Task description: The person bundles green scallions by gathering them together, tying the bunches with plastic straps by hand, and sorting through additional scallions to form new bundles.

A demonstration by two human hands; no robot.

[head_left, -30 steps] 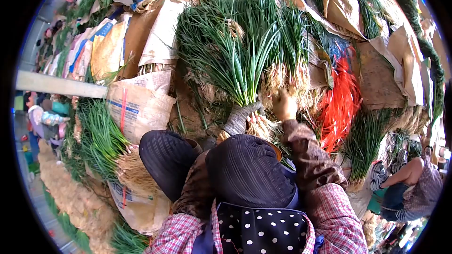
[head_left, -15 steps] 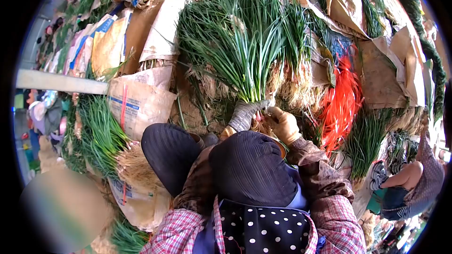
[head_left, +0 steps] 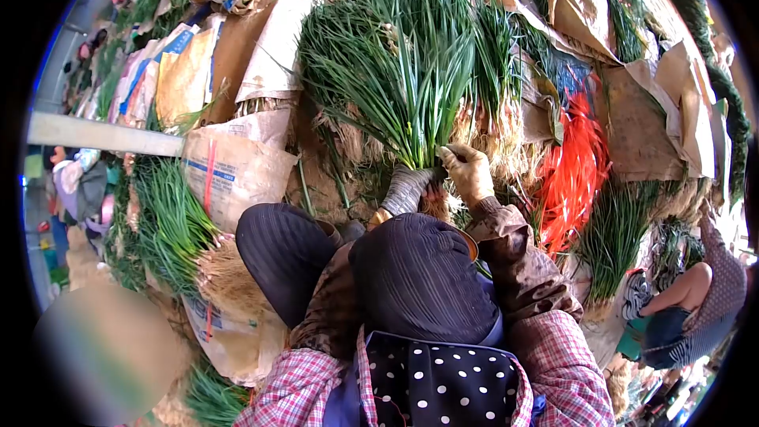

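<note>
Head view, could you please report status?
Grey-wrapped left hand grips fanned green leafy bunch. Right hand beside its stems. Dark striped trouser knee close below.

Printed sack [head_left: 245, 170]; pale bar [head_left: 111, 141], perhaps wooden.

At the centre of the frame you have two hands: one left hand [head_left: 407, 190] wrapped in grey and one right hand [head_left: 468, 174]. You have one gripped bunch of long green stalks [head_left: 417, 134], two dark striped trouser knees [head_left: 423, 277] and one black apron with white polka dots [head_left: 447, 387]. Right of centre, count one hank of glossy red strips [head_left: 573, 166]; at left, one long whitish bar [head_left: 111, 141]. The overlapping green bunches [head_left: 356, 39] at upper centre you cannot count.
</note>
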